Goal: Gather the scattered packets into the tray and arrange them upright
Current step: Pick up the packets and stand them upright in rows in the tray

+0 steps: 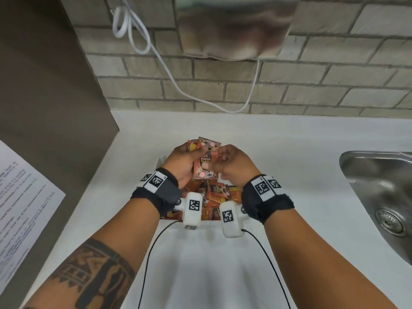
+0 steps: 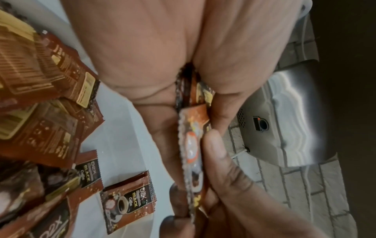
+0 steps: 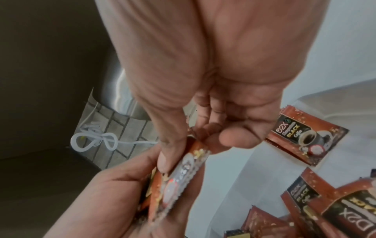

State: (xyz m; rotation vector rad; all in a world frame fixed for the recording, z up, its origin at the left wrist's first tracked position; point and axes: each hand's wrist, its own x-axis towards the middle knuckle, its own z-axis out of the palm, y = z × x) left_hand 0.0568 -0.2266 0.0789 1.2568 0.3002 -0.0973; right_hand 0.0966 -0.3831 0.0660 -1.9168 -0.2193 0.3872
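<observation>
You're gripping a stack of packets (image 1: 204,162) in your left hand (image 1: 181,162), raised above the tray (image 1: 161,160), while your right hand (image 1: 231,163) is pinching its front packet. Loose packets (image 1: 217,195) are still lying jumbled below; most uprighting is looking undone.

Right hand (image 3: 203,99) pinches what looks like several blurred packets (image 3: 179,173), left hand (image 3: 114,193) gripping them too.
</observation>
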